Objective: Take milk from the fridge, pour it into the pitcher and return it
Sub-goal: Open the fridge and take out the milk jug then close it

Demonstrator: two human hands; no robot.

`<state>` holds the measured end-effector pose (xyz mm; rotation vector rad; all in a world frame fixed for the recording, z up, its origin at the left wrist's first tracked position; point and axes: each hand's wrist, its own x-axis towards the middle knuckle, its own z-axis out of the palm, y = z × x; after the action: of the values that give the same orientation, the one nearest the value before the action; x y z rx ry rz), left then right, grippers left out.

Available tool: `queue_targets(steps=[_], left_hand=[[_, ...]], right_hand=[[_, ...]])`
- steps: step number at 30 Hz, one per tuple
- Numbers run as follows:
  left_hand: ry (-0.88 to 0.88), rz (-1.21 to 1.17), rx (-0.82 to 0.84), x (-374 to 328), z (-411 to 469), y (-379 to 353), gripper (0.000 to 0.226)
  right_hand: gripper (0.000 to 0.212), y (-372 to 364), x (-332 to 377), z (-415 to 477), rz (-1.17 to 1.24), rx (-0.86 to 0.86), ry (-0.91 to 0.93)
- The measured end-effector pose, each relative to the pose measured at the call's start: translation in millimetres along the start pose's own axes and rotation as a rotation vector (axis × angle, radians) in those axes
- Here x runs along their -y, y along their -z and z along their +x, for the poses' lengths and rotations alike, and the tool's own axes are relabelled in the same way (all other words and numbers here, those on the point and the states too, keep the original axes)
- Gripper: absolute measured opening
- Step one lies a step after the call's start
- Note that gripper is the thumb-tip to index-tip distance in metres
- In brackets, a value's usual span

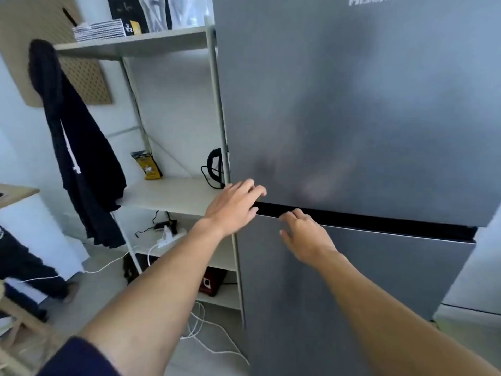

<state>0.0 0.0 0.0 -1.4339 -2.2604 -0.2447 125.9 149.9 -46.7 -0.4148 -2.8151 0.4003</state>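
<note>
As the doors stand closed, stage: the opening step; no milk is out yet.
Milk: hidden. I judge it sits behind one of the two doors of the fridge (352,104); which one cannot be told.
Milk's pointing and long axis: cannot tell, since nothing of it shows.
Pitcher: not in view.
Gap (379,222): a dark handle slot between the upper door (339,63) and the lower door (352,308). Its long axis runs from 9 o'clock towards 3 o'clock, dipping a little on the 3 o'clock side.
Left hand (233,206): released, fingers straight and spread, holding nothing. The tips lie at the upper door's bottom edge, by its 9 o'clock corner.
Right hand (306,234): slack, fingers lightly bent, gripping nothing. The tips reach the slot's lower lip, at 4 o'clock of the left hand.
Key relation: the slot lies at 12 o'clock of both sets of fingertips, across their reach. The left hand is nearer the upper door's free corner.
Next move, as a judgement: fingers hook into the slot and pull towards 6 o'clock; hinges probably sit on the 3 o'clock side.
Rack (173,191): just beside the fridge at 9 o'clock.
Jacket (81,158): hanging beyond the rack at 9 o'clock.
</note>
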Motion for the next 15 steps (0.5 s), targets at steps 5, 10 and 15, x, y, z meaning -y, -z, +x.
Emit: queue_targets(steps=[5,10,15], left_hand=[[-0.132,0.043,-0.133,31.3,20.1,-20.4,0.04],[-0.217,0.023,-0.273,62.0,35.3,-46.6,0.046],[-0.357,0.044,-0.376,79.3,43.6,-76.9,0.052]], right_hand=[[0.043,-25.7,13.3,24.5,-0.094,-0.064,-0.044],[0.045,-51.6,20.9,38.8,-0.152,-0.096,-0.1],[0.039,-69.0,27.1,53.4,-0.15,-0.171,-0.196]])
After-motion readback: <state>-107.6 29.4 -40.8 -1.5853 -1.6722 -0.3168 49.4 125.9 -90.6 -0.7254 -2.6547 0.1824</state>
